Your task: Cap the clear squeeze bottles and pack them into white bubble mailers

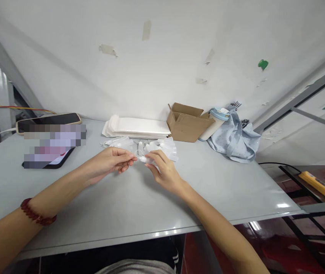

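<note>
Over the middle of the grey table (pixel 128 205), my left hand (pixel 111 161) and my right hand (pixel 162 169) meet. Both are closed in a pinch on one small clear plastic piece (pixel 140 155) with a thin loop, held between the fingertips. Just behind the hands lies a loose pile of similar clear plastic parts (pixel 151 145). A red bead bracelet (pixel 36 215) sits on my left wrist.
A stack of white flat pouches (pixel 136 127) lies by the wall. An open cardboard box (pixel 186 122), a white cup with a blue lid (pixel 215 122) and a light blue cloth bag (pixel 236 139) stand at the back right. Two phones (pixel 49 121) lie at the left.
</note>
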Motion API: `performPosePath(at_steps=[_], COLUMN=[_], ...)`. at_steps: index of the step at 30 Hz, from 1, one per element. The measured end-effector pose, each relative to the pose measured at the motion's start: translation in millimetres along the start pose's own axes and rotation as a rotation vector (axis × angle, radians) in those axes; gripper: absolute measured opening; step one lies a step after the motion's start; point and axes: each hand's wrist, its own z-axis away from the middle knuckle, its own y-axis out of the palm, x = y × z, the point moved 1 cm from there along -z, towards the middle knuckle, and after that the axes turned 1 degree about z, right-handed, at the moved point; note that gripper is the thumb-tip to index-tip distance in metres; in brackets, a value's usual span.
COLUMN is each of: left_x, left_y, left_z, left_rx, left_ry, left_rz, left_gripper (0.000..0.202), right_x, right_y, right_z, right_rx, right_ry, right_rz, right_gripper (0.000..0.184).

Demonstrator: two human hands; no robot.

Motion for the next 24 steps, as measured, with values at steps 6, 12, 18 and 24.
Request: performPosePath(at_steps=[6,12,18,24], left_x=[-2,-3,1,1], left_y=[1.4,4.2,13.0,20.7], left_z=[1,1,3,6], left_rx=[-0.025,-0.033,-0.122,-0.204], left_ry=[0.011,0.054,0.118,0.153], left_rz=[-0.042,-0.101,-0.241,-0.346], left_gripper=[0.033,0.033,0.036,0.039], right_x=[-1,-1,-2,-2], right_y=[1,1,2,8], right_z=[1,2,4,7], right_rx=[0.017,0.022,0.028,0.045], right_ry=[0.004,-0.003,-0.017,0.014], right_rz=[0.01,0.01,0.017,0.016], right_gripper=[0.025,0.026,0.028,0.029])
